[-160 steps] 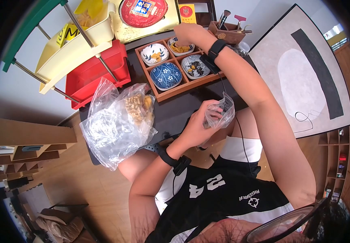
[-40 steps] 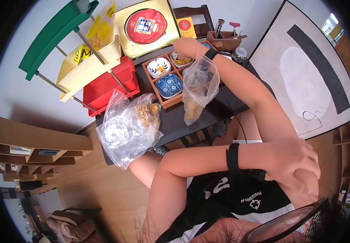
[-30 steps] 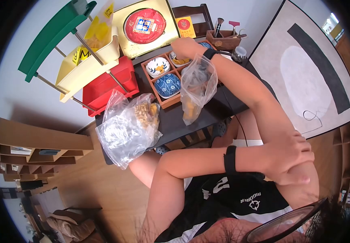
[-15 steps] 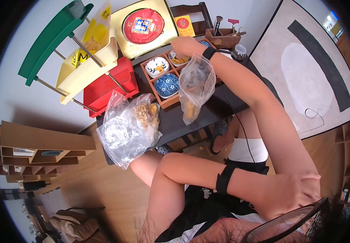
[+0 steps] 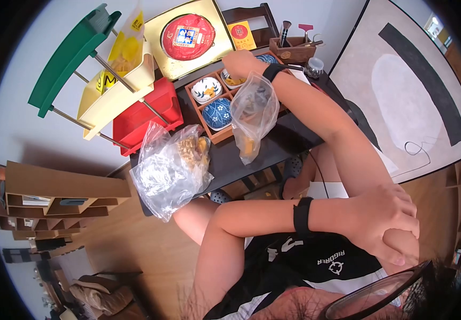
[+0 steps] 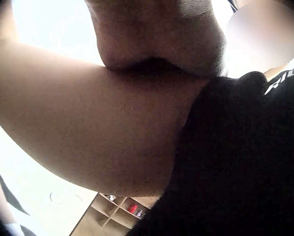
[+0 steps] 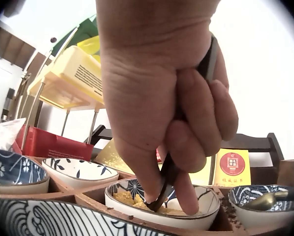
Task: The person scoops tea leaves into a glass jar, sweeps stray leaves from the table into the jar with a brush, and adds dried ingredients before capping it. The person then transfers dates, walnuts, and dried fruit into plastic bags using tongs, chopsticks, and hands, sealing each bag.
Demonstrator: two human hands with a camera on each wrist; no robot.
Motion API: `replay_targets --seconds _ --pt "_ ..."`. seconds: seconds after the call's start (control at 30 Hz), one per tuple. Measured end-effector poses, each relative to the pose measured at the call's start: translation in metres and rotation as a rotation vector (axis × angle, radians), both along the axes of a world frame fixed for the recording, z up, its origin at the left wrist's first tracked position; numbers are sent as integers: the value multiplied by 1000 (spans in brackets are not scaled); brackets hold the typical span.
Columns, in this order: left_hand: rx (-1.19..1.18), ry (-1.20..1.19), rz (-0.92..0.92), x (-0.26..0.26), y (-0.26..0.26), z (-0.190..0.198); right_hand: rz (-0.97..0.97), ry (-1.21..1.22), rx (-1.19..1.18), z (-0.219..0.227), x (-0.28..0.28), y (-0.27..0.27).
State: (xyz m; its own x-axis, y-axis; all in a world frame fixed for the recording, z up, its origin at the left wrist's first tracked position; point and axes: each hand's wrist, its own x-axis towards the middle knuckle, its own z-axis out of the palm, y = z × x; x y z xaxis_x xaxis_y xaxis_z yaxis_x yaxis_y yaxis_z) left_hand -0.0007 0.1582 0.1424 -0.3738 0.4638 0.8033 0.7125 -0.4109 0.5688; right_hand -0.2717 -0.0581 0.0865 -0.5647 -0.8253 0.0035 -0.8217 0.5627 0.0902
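My right hand (image 5: pixel 243 64) is over a bowl of yellow pieces (image 5: pixel 234 81) in a divided wooden tray (image 5: pixel 221 138). In the right wrist view, the right hand (image 7: pixel 161 98) grips a dark, flat tool (image 7: pixel 169 173), its lower end down in the bowl (image 7: pixel 186 222) among yellow pieces (image 7: pixel 132 200). My left hand (image 5: pixel 382 221) has its fingers curled round the right upper arm; its fingers are hidden in the left wrist view. A clear bag (image 5: pixel 254 109) with yellow contents lies across the tray's near side, covering part of it.
Left of the tray lies a larger clear bag (image 5: pixel 166 178) with nuts, near a red bin (image 5: pixel 150 106) and cream bin (image 5: pixel 116 90). Behind stand a gold box (image 5: pixel 166 21) and a wooden tool holder (image 5: pixel 294 52). A jar (image 5: pixel 314 68) and framed picture (image 5: pixel 401 106) are at right.
Since the oldest frame, my left hand has let go of the small bag and grips the right upper arm. Over the last half second it shifted up in the view; the right hand stays at the bowl.
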Motion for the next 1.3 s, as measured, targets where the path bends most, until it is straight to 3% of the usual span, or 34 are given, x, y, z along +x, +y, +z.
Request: replay_targets --seconds 0.1,0.27,0.5,0.57,0.63,0.83,0.93,1.07,1.13,1.3 --pt "-44 -16 -21 3 -1 1 9 63 -91 -8 -2 -6" --pt "117 7 32 10 2 -13 -2 -16 -18 -1 -1 3" --pt "12 74 131 12 -25 -21 3 -2 -79 -12 -7 1" --pt "-206 83 331 19 -53 -23 26 9 -74 -15 -8 2" --pt "-244 35 504 25 -81 -30 48 23 -75 -14 -11 2" --pt "10 112 1485 51 -150 -67 55 -48 -39 -6 -16 7" --pt "84 -66 1754 62 -168 -108 16 -127 -119 9 -19 23" --pt "-113 -191 1831 60 -185 -131 -55 -211 -253 28 -28 43" --pt "-212 -355 1776 53 -188 -134 -42 -232 -268 35 -31 51" --pt "-486 -367 1778 32 -203 -138 26 -237 -343 30 -31 54"
